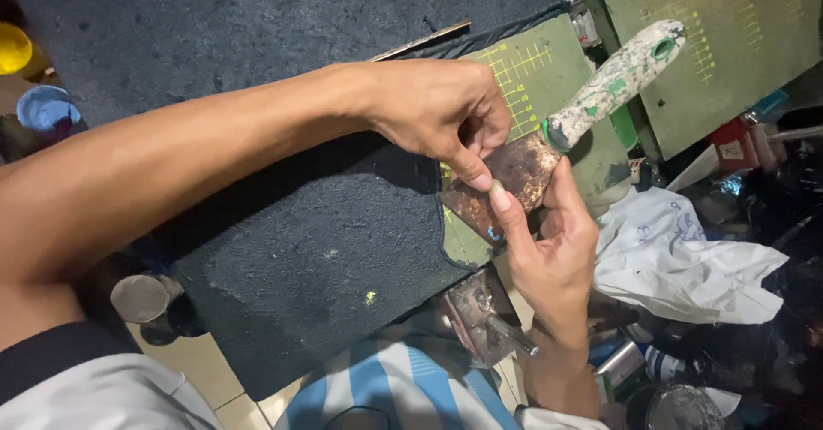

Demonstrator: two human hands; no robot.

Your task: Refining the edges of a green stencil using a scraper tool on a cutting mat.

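Left hand [441,108], right hand [549,241] pinch rusty scraper [514,177]; crumpled white paper [686,258] beside.

A small red-and-white labelled box [731,145] stands at the right edge.

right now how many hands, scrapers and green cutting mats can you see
hands: 2, left hand and right hand, both gripping the blade
scrapers: 1, rusty scraper
green cutting mats: 2, near mat and far mat
total: 5
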